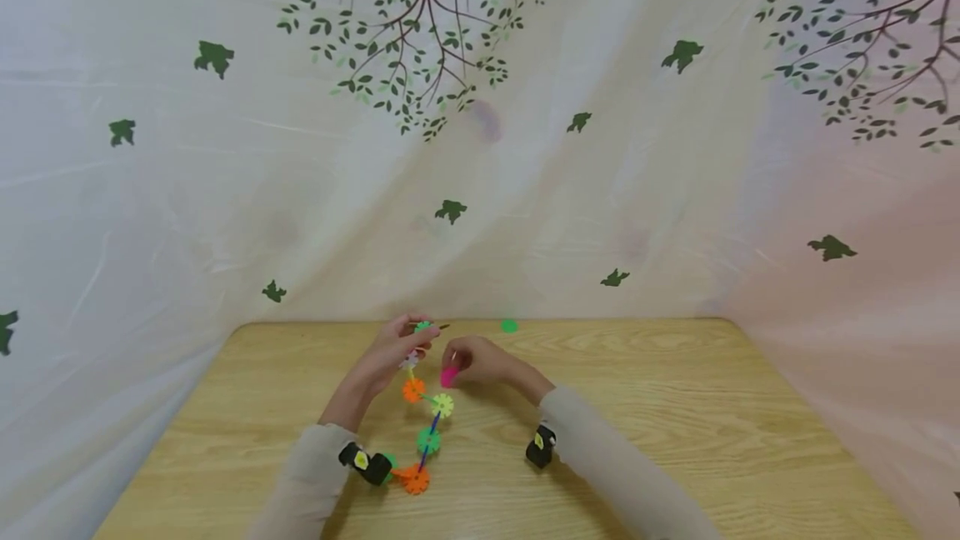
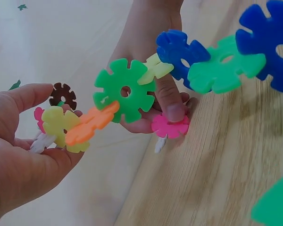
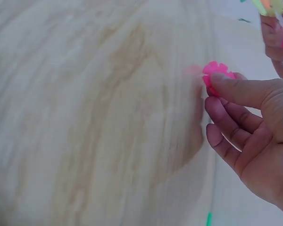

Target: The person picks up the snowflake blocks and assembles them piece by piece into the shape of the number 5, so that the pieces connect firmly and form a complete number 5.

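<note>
My left hand [image 1: 386, 355] grips one end of a chain of notched plastic snowflake discs. Between its thumb and fingers in the left wrist view are a brown disc [image 2: 63, 96], a yellow disc [image 2: 59, 128] and bits of pink and white. From there the chain runs through an orange disc [image 2: 92, 123], a green disc [image 2: 118, 84] and a blue disc [image 2: 179, 49]. My right hand [image 1: 483, 359] pinches a pink snowflake disc [image 3: 215, 69] by thumb and finger, just right of the chain. A white piece [image 2: 160, 144] shows under that disc; whether they are joined, I cannot tell.
The chain hangs toward the near side, where an orange disc [image 1: 416, 480] lies close to my left wrist camera [image 1: 367, 463]. One loose green disc [image 1: 509, 326] is at the table's [image 1: 675, 407] back edge. A printed cloth [image 1: 525, 215] hangs behind.
</note>
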`<action>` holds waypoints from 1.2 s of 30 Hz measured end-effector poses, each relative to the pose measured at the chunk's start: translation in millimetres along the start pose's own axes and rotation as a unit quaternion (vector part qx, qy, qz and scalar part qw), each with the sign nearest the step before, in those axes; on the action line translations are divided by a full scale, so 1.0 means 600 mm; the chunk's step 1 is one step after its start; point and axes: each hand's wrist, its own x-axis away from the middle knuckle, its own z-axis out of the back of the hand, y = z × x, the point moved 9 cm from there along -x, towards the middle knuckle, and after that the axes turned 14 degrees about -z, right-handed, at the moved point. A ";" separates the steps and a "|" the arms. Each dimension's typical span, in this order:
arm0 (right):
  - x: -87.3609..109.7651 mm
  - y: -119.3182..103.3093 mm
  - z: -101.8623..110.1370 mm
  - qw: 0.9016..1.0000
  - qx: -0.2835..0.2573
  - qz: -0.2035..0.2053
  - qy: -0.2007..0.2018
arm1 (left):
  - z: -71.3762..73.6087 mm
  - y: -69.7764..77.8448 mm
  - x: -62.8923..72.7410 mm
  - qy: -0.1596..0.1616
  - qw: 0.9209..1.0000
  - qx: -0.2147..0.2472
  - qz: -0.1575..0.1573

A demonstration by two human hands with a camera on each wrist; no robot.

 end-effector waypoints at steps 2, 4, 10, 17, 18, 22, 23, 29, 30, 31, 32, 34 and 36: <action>0.007 0.006 0.010 1.000 -0.016 0.001 0.010 | -0.005 -0.001 -0.003 0.006 1.000 0.004 -0.002; 0.014 0.011 0.025 0.999 -0.035 0.001 0.024 | -0.010 -0.001 -0.008 0.010 1.000 0.007 -0.004; 0.037 0.017 0.075 0.992 -0.098 -0.017 0.073 | -0.027 0.000 -0.019 0.015 1.000 0.017 -0.014; 0.063 0.018 0.123 0.984 -0.132 -0.030 0.119 | -0.047 0.004 -0.025 0.019 0.999 0.032 -0.019; 0.065 0.018 0.129 0.982 -0.134 -0.031 0.126 | -0.049 0.005 -0.026 0.021 0.999 0.033 -0.022; 0.075 0.016 0.146 0.976 -0.159 -0.027 0.143 | -0.054 0.004 -0.030 0.033 0.999 0.034 -0.027; 0.077 0.017 0.149 0.974 -0.168 -0.028 0.147 | -0.055 0.005 -0.031 0.036 0.998 0.035 -0.028; 0.081 0.025 0.162 0.957 -0.226 -0.027 0.179 | -0.059 0.002 -0.033 0.044 0.997 0.050 -0.026; 0.083 0.026 0.163 0.954 -0.234 -0.025 0.185 | -0.059 0.001 -0.034 0.045 0.997 0.052 -0.026; 0.084 0.025 0.165 0.951 -0.242 -0.022 0.190 | -0.060 0.001 -0.034 0.045 0.997 0.052 -0.026; 0.085 0.024 0.165 0.949 -0.250 -0.019 0.194 | -0.060 0.002 -0.034 0.045 0.997 0.053 -0.027; 0.085 0.022 0.166 0.943 -0.266 -0.012 0.197 | -0.059 0.004 -0.036 0.044 0.997 0.053 -0.031; 0.085 0.022 0.167 0.938 -0.285 -0.007 0.198 | -0.058 0.006 -0.037 0.046 0.997 0.053 -0.036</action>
